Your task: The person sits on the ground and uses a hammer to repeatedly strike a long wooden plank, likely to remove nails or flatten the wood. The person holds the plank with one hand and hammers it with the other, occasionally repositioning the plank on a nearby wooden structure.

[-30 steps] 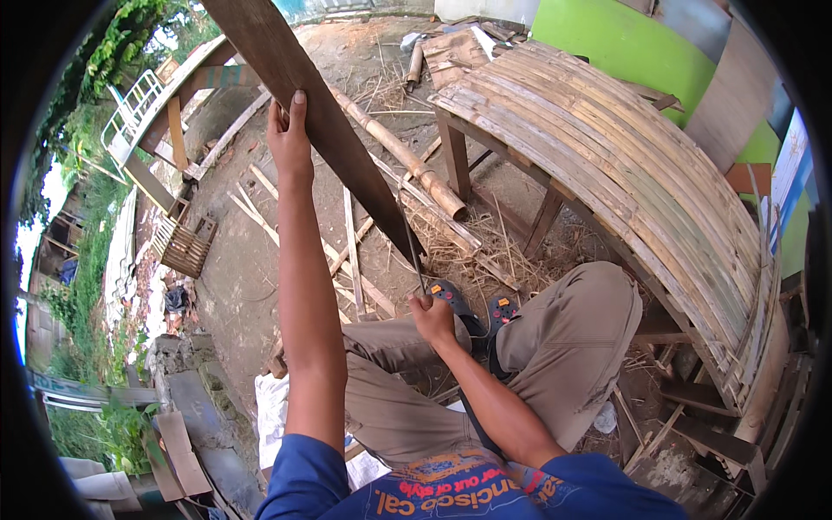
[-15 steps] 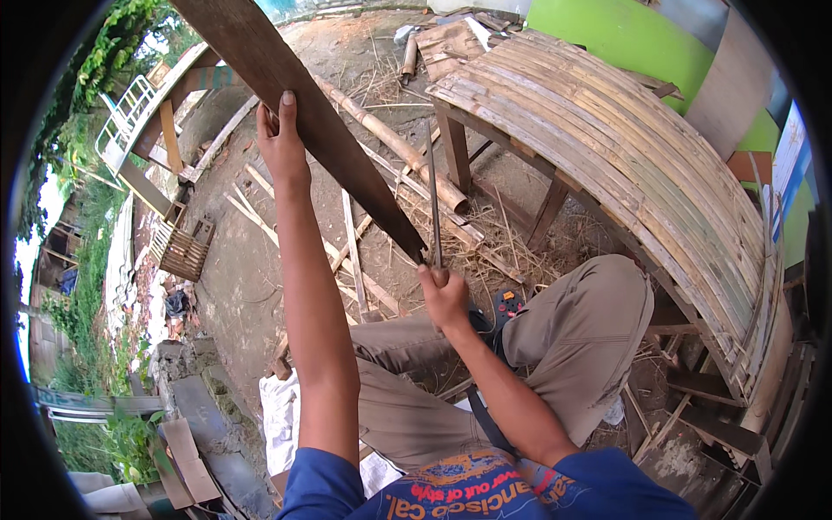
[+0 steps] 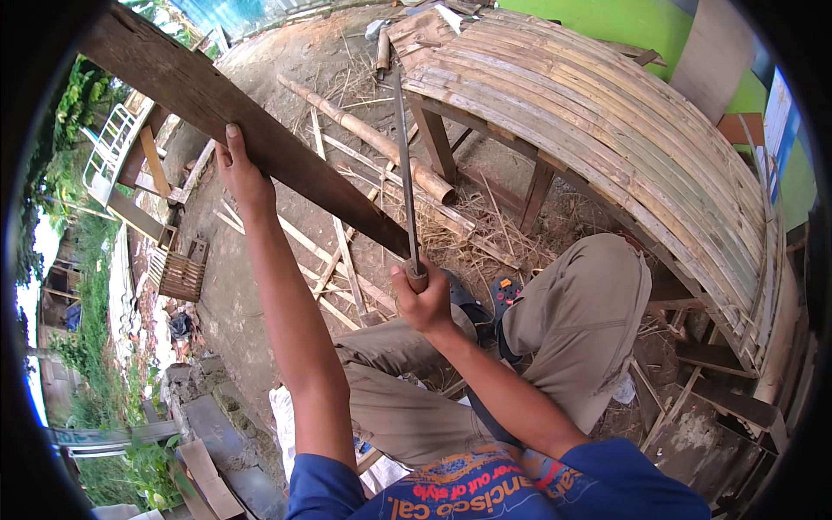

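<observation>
A long dark wooden plank (image 3: 286, 160) slants from the upper left down toward my lap. My left hand (image 3: 249, 180) holds it partway along, thumb lying on the upper face and fingers curled around its edge. In my right hand (image 3: 426, 301) is the wooden handle of a machete (image 3: 407, 165), its long narrow blade pointing up and away, seen almost edge-on. The lower part of the blade is beside the plank's near end; whether they touch I cannot tell.
A bamboo-slat bench (image 3: 598, 113) stands on the right. A bamboo pole (image 3: 373, 139) and thin wooden strips (image 3: 342, 247) lie on the dirt ground ahead. My bent legs (image 3: 572, 321) are below the hands. A slatted crate (image 3: 178, 274) and stone blocks (image 3: 217, 433) are at the left.
The plank and my left hand have shifted left and slightly down in the view. My right hand has moved a little left, and the machete's blade now leans slightly more to the left.
</observation>
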Demonstrator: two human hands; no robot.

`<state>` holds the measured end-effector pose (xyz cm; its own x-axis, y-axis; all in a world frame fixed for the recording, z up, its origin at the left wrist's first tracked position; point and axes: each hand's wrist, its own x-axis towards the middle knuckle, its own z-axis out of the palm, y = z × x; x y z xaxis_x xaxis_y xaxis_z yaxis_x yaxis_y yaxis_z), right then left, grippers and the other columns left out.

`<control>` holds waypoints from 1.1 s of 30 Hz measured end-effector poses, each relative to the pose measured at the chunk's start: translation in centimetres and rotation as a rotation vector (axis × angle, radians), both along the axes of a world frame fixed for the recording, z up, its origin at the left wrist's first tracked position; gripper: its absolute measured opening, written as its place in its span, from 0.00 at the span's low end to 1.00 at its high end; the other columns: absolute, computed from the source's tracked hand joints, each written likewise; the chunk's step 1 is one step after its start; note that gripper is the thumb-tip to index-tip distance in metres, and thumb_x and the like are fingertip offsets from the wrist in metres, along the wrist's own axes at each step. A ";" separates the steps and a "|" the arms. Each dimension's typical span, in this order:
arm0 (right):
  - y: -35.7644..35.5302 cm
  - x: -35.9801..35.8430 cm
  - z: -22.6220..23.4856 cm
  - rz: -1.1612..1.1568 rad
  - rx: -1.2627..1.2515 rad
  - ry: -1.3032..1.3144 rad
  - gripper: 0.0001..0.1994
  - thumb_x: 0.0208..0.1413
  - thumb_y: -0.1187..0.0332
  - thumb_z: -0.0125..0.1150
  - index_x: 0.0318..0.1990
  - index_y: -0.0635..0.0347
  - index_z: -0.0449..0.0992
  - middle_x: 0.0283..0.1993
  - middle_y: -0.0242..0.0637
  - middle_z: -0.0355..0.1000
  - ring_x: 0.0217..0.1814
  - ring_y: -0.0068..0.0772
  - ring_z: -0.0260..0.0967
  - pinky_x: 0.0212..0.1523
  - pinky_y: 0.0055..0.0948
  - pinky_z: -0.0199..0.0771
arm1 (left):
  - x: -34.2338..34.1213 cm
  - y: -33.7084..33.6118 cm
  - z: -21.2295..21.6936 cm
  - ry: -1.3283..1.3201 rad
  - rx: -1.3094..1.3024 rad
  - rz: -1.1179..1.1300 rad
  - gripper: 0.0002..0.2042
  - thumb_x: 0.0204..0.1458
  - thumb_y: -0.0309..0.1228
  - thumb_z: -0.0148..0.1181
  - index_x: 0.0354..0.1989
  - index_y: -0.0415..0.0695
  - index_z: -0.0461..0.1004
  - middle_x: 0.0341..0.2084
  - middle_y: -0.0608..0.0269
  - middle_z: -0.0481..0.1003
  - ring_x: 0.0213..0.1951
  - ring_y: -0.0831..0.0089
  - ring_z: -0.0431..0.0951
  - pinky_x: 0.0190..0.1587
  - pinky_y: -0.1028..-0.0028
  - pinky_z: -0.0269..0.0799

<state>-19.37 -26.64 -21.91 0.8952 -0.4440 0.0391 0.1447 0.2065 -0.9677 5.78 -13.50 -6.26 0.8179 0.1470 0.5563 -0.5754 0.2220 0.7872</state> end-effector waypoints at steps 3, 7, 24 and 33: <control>0.3 -0.5 -1.2 -0.036 0.019 -0.100 0.11 0.61 0.68 0.63 0.28 0.58 0.69 0.17 0.22 0.61 0.22 0.13 0.58 0.24 0.24 0.59 | 0.1 0.4 0.1 0.037 0.026 -0.008 0.30 0.65 0.48 0.58 0.66 0.39 0.63 0.56 0.54 0.72 0.55 0.60 0.76 0.58 0.60 0.74; 2.1 -1.0 -5.3 -0.045 0.000 0.123 0.15 0.60 0.64 0.63 0.26 0.63 0.69 0.16 0.33 0.65 0.20 0.22 0.65 0.23 0.33 0.64 | 0.9 2.1 -0.2 0.096 -0.040 -0.089 0.30 0.66 0.50 0.54 0.67 0.41 0.62 0.58 0.55 0.70 0.58 0.59 0.74 0.61 0.57 0.71; 3.3 0.6 -12.8 0.094 -0.119 0.596 0.28 0.57 0.48 0.63 0.35 0.74 0.77 0.36 0.66 0.77 0.46 0.66 0.77 0.47 0.52 0.76 | 0.1 2.3 -1.4 0.030 -0.170 -0.094 0.30 0.67 0.55 0.48 0.68 0.45 0.62 0.60 0.59 0.70 0.61 0.63 0.69 0.66 0.60 0.62; 4.2 -0.1 -12.8 0.001 -0.198 0.620 0.25 0.55 0.49 0.67 0.35 0.70 0.77 0.32 0.56 0.78 0.40 0.58 0.79 0.40 0.47 0.75 | -0.8 1.3 -1.0 0.025 -0.167 -0.091 0.30 0.66 0.56 0.45 0.66 0.45 0.64 0.56 0.56 0.72 0.58 0.59 0.73 0.62 0.58 0.68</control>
<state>-19.45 -22.43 -34.76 0.7781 -0.4810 -0.4040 -0.4533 0.0154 -0.8912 5.00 -12.19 -7.30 0.8451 0.1606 0.5099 -0.5279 0.4011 0.7487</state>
